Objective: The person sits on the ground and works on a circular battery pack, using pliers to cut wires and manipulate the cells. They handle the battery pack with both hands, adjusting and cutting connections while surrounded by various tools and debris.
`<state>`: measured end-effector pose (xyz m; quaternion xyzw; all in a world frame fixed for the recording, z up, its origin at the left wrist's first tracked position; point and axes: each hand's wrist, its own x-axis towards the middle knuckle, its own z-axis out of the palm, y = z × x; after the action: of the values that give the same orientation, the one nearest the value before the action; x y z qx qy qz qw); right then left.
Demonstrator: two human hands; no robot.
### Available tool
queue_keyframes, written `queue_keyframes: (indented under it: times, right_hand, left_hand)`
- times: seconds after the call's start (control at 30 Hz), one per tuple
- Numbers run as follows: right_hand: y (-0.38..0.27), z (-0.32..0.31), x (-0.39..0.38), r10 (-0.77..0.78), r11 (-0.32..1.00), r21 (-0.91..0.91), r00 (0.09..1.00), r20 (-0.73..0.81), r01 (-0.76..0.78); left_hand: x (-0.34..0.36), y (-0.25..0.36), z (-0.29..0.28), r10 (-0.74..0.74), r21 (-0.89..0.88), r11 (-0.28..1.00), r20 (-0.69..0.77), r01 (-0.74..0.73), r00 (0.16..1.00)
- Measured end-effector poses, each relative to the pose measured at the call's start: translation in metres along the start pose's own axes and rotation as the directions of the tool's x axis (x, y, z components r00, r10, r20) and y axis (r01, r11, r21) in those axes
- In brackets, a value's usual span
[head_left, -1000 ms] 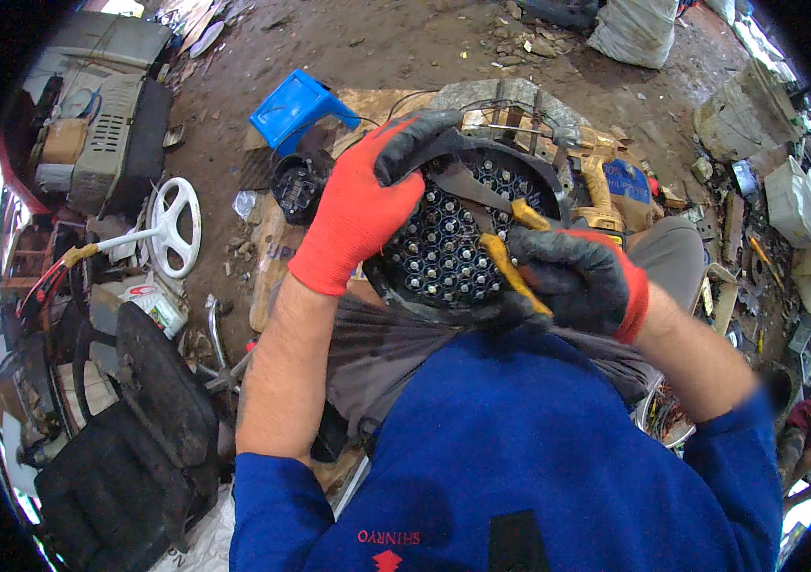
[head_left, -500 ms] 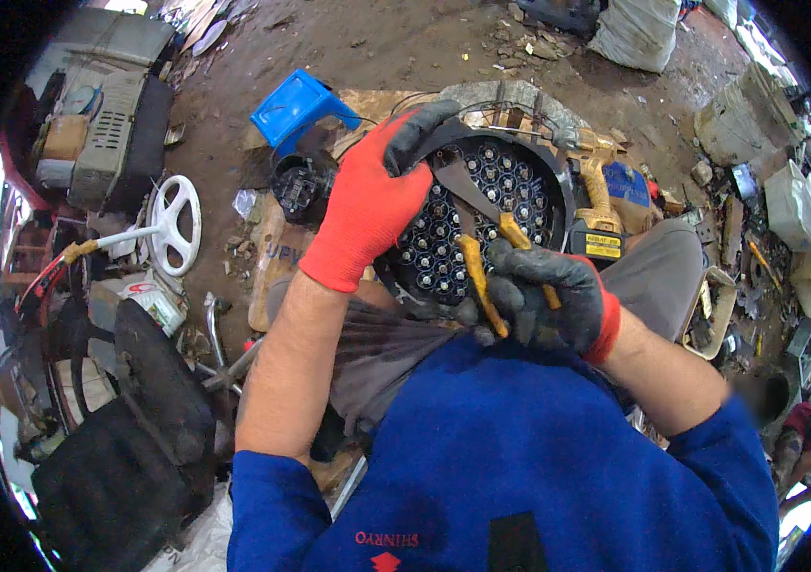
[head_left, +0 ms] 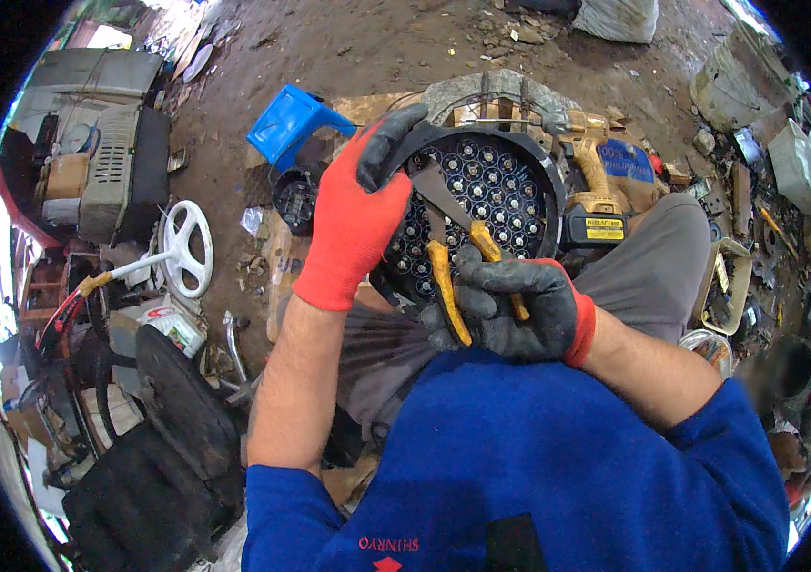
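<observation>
A person in a blue shirt sits over dirt ground. The left hand (head_left: 358, 224), in a red-and-black glove, grips the rim of a round black lamp panel (head_left: 482, 205) resting on the lap. The right hand (head_left: 520, 310) clasps yellow-handled pliers (head_left: 458, 262), tips against the panel. A yellow cordless drill (head_left: 591, 186) lies at three o'clock.

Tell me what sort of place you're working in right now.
Probably an outdoor scrap or salvage yard: bare dirt ground strewn with junk, an old generator-like machine, a loose white wheel and a yellow cordless drill lying among the scrap.
</observation>
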<state>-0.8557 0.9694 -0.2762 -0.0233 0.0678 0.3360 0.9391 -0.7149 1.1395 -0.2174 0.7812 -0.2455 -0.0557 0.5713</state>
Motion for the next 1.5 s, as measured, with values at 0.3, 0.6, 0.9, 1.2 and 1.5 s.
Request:
queue_keyframes:
  times: [0.3, 0.6, 0.9, 1.2, 1.5]
  right_hand:
    - [0.010, 0.001, 0.001, -0.077, 0.997, 0.008, 0.996, 0.035, 0.076]
    - [0.000, -0.001, 0.002, 0.083, 0.993, -0.081, 0.996, 0.012, -0.082]
    - [-0.010, -0.009, -0.002, 0.117, 0.960, -0.252, 0.992, -0.046, -0.125]
    - [-0.107, 0.045, -0.034, 0.281, 0.782, -0.395, 0.838, -0.467, -0.482]
    - [-0.068, 0.029, -0.043, 0.090, 0.611, -0.755, 0.968, -0.233, -0.238]
  left_hand:
    - [0.000, 0.003, 0.002, -0.004, -0.020, 1.000, 0.003, 0.004, 1.000]
    - [-0.001, 0.004, 0.005, -0.006, 0.006, 1.000, -0.018, 0.006, 1.000]
    - [-0.005, 0.001, 0.002, -0.013, 0.082, 0.997, -0.037, 0.016, 0.999]
    - [-0.008, 0.005, -0.001, 0.019, 0.164, 0.986, 0.027, -0.023, 0.999]
    - [0.011, -0.014, -0.006, 0.092, 0.177, 0.979, 0.055, -0.100, 0.994]
